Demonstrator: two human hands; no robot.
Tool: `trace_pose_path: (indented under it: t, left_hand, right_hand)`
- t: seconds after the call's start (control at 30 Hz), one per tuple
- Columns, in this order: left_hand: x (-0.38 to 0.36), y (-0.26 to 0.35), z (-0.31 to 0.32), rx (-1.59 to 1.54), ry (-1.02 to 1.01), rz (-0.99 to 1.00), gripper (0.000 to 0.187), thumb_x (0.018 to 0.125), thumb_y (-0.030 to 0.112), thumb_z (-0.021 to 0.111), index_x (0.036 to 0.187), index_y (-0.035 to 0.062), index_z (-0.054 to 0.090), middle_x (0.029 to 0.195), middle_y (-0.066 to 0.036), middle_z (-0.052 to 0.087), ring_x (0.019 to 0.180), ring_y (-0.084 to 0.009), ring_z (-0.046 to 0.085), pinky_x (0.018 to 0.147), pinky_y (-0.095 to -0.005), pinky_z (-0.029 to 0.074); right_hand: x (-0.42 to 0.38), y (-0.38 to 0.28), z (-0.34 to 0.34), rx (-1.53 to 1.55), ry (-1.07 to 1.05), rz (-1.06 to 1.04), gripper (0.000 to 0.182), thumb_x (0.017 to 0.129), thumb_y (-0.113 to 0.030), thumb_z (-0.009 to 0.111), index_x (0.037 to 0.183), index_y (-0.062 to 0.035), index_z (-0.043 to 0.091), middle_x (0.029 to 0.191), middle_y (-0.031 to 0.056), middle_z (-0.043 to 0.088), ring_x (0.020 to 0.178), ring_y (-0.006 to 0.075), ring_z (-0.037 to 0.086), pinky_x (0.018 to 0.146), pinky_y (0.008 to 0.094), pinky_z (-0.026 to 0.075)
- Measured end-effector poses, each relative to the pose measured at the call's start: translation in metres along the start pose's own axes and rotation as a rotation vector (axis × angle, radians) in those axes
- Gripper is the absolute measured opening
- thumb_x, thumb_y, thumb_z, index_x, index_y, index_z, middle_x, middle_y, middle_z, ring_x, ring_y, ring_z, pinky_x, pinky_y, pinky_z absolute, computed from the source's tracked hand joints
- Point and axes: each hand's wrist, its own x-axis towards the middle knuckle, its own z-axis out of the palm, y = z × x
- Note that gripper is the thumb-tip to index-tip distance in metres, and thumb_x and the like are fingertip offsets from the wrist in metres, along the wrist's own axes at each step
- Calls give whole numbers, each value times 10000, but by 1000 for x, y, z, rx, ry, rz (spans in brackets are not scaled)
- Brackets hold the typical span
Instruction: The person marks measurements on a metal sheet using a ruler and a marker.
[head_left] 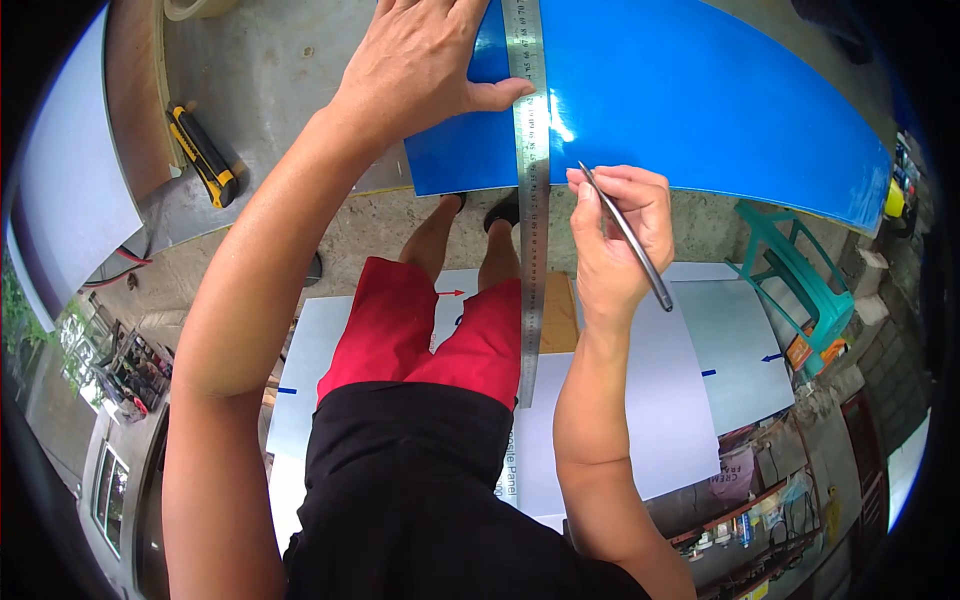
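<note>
A long steel ruler (pixel 532 150) lies across a glossy blue panel (pixel 700 110), its lower end sticking out past the panel's near edge. My left hand (pixel 425 65) rests flat at the top of the view, thumb stretched onto the ruler; its fingertips are cut off by the frame. Just beyond the panel's near edge, to the right of the ruler, my right hand (pixel 628 240) grips a slim dark pen (pixel 630 240). The pen's pointed end is up by the panel and touches neither ruler nor panel as far as I can see.
A yellow-and-black utility knife (pixel 203 157) lies on the grey worktable (pixel 275 70) at left, near a tape roll (pixel 198 8). A green plastic stool (pixel 795 265) stands at right. White panels (pixel 625 420) lie below, behind my legs. Cluttered shelving (pixel 750 525) is at lower right.
</note>
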Motion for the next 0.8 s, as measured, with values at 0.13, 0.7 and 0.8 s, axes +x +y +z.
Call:
trace_pose_path:
  t: [0.13,0.7,0.8]
  left_hand:
    - [0,0,-1,-3,3,4,1149,762,457,892,1627,-54,334,1729,-209,279,1594,-390,247,1313,-530,258]
    - [0,0,0,11,19,8,1139,760,454,888,1626,-47,346,1725,-206,296,1589,-386,260,1308,-527,263]
    - [0,0,0,22,17,4,1140,759,454,889,1628,-46,346,1726,-204,297,1589,-382,261,1309,-524,262]
  right_hand:
    - [-2,-1,2,42,43,7,221,895,200,698,1044,51,630,1112,128,604,998,254,774,886,335,672]
    - [-5,12,6,-1,37,-30,200,878,146,762,989,20,652,1025,142,701,952,203,758,828,316,640]
    - [-2,14,7,-47,23,-76,195,869,137,767,981,21,658,1021,154,715,955,214,760,825,321,640]
